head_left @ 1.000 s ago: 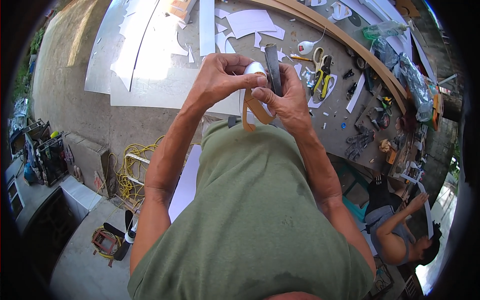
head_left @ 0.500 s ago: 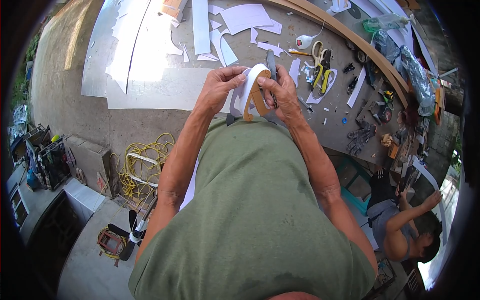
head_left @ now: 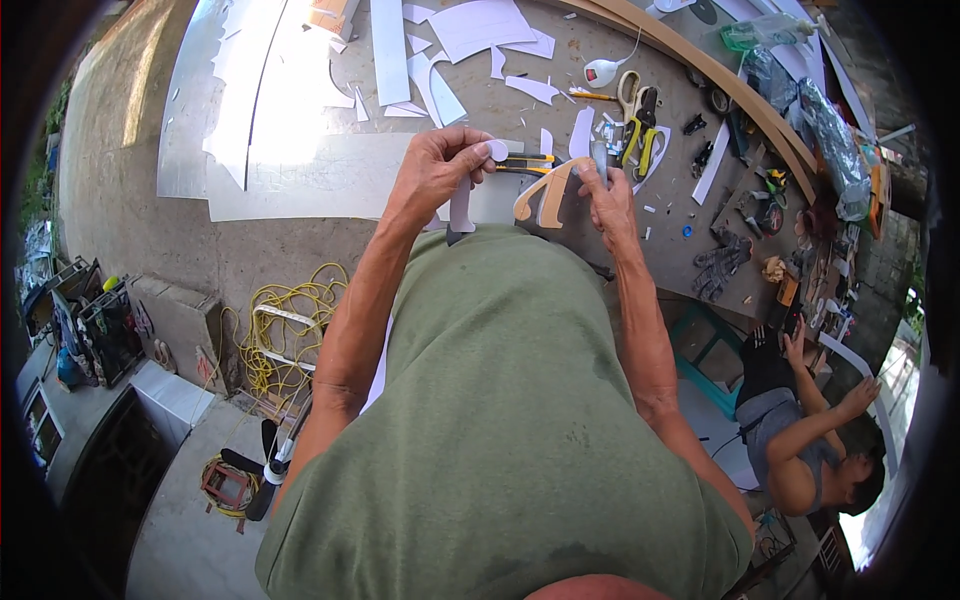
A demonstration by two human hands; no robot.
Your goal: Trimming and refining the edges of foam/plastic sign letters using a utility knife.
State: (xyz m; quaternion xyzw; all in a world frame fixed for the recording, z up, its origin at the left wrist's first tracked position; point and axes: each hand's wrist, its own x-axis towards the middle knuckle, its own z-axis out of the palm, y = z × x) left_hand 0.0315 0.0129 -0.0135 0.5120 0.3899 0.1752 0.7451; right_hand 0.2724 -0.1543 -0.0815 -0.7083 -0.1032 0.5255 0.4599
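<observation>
My left hand [head_left: 445, 170] is closed on a flat white cut-out piece [head_left: 461, 208], its rounded tip showing by the thumb and its lower end hanging beneath the fingers. Off to the right, my right hand [head_left: 612, 208] grips a curved cut-out letter shape [head_left: 550, 196] with a tan face and pale edge. A greyish, blade-like tool [head_left: 600, 156] sticks up from the same fingers; its kind is not clear. Between the two hands, slim yellow-and-black tools [head_left: 527, 161] lie on the table, partly hidden by the left fingers.
Scissors [head_left: 627, 95], yellow-handled snips [head_left: 642, 135] and a small white bottle [head_left: 601, 72] lie beyond my right hand. White offcuts [head_left: 483, 28] and a clear sheet [head_left: 300, 180] cover the far table. At right, a person [head_left: 800, 430] handles a white strip.
My hands have moved apart. The tan letter shape has gone right with my right hand, away from the white piece in my left. Yellow-and-black tools now show between them.
</observation>
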